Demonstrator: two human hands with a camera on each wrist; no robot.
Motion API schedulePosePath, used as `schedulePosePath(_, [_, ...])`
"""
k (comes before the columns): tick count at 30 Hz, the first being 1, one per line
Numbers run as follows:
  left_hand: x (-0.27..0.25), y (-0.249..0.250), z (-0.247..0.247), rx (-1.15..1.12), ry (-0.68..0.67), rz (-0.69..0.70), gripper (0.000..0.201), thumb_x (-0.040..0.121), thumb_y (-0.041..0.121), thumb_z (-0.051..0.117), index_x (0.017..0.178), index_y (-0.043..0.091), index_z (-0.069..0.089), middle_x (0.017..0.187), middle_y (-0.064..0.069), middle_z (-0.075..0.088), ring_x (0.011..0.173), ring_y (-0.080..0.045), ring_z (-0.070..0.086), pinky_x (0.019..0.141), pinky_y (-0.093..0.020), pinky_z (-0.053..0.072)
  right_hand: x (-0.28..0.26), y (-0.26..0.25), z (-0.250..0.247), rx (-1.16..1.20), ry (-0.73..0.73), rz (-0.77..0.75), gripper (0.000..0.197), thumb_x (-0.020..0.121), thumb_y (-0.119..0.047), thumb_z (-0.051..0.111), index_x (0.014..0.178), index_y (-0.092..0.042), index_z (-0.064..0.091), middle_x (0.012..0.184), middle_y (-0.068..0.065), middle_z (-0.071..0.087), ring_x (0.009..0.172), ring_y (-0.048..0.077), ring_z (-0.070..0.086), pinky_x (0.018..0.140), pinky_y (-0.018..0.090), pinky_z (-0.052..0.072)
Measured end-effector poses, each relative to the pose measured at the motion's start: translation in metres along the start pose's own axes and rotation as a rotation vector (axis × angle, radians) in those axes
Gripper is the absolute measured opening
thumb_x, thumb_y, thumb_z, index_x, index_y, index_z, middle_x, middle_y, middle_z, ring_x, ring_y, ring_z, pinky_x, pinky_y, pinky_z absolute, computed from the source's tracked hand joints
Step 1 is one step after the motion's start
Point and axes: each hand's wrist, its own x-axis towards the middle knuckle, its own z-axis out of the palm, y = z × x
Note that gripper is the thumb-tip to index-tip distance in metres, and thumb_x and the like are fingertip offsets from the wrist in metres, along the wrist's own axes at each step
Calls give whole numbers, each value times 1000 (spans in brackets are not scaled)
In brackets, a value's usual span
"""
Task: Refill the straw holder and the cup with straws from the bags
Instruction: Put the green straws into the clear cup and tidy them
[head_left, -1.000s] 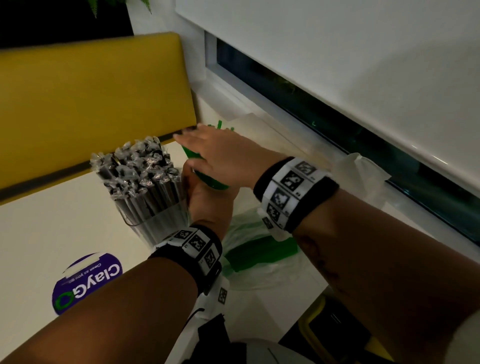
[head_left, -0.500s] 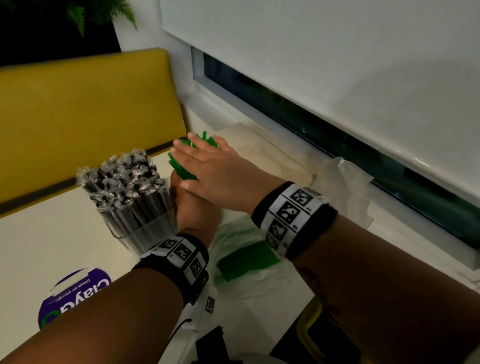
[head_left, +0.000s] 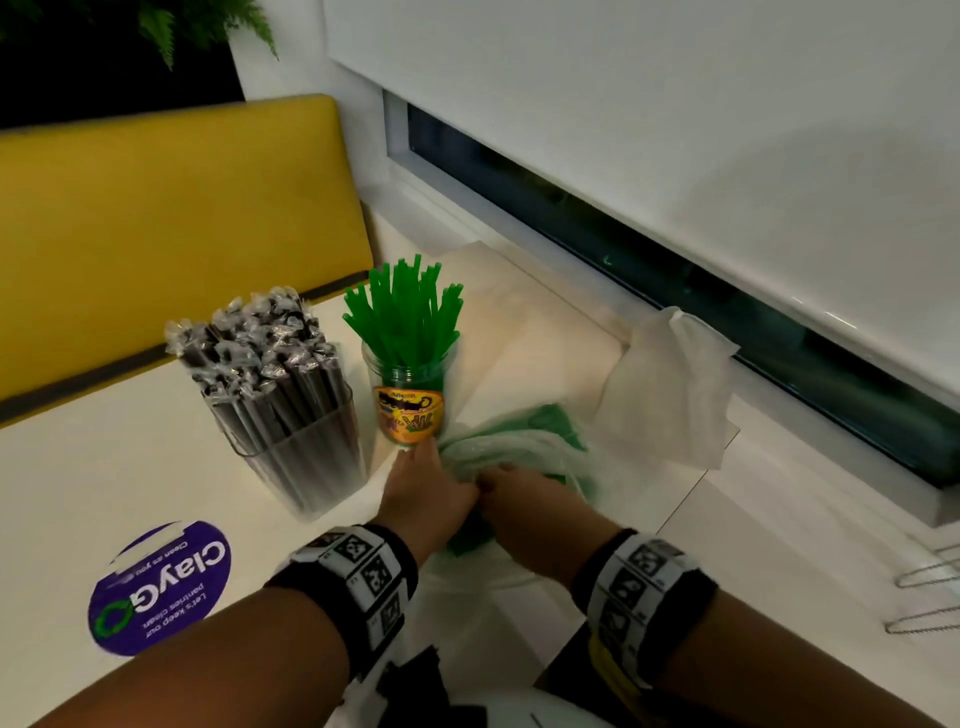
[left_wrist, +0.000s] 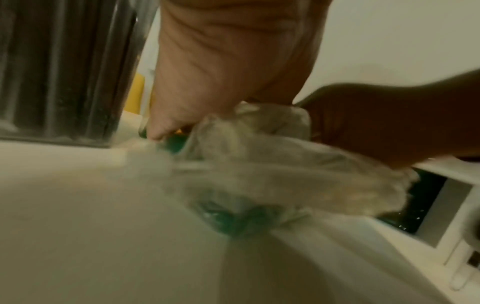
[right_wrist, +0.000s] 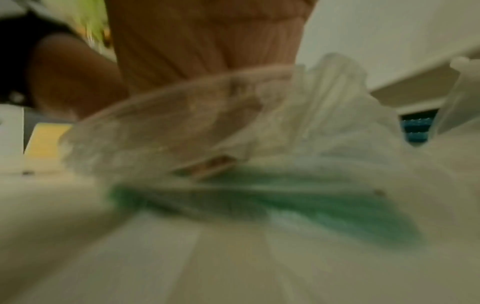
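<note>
White table (head_left: 130, 467) against a yellow bench back (head_left: 171, 208), window with lowered blind to the right. Clear plastic bag (head_left: 519, 449) holding green straws lies crumpled on the table, just in front of the cup (head_left: 410, 400). Left hand (head_left: 428, 493) and right hand (head_left: 524, 501) side by side on its near end, both gripping the plastic; exact finger positions blurred. Cup upright, labelled, full of green straws (head_left: 405, 306). Just left of it, clear straw holder (head_left: 301, 457) packed with wrapped dark straws (head_left: 260, 353). Second, empty-looking bag (head_left: 670, 384) by the window. Purple sticker (head_left: 161, 587) on the table, near left.
</note>
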Motion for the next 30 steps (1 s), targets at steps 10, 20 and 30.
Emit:
schedulePosePath(10, [-16, 4, -29, 110, -97, 36, 57, 87, 2, 51, 142, 13, 39, 126, -14, 62, 117, -33, 60, 95, -34, 45, -3, -2, 30, -82, 202, -50, 65, 84, -24, 60, 144, -11, 39, 140, 10, 49, 127, 34, 48, 108, 47, 40])
schedulePosePath(20, [-7, 0, -41, -51, -37, -46, 51, 87, -8, 48, 131, 15, 57, 117, -11, 67, 96, -22, 61, 83, -24, 49, -6, 1, -1, 120, 212, 13, 33, 90, -18, 53, 122, -24, 55, 120, 3, 62, 106, 30, 60, 87, 40, 53])
schedulePosePath(30, [-14, 5, -31, -273, 74, 33, 46, 80, -15, 57, 116, 13, 58, 103, -1, 63, 97, -21, 62, 64, -6, 41, -19, -11, -67, 830, 320, 52, 26, 80, -9, 74, 92, -29, 62, 80, -10, 68, 71, 6, 61, 68, 22, 51])
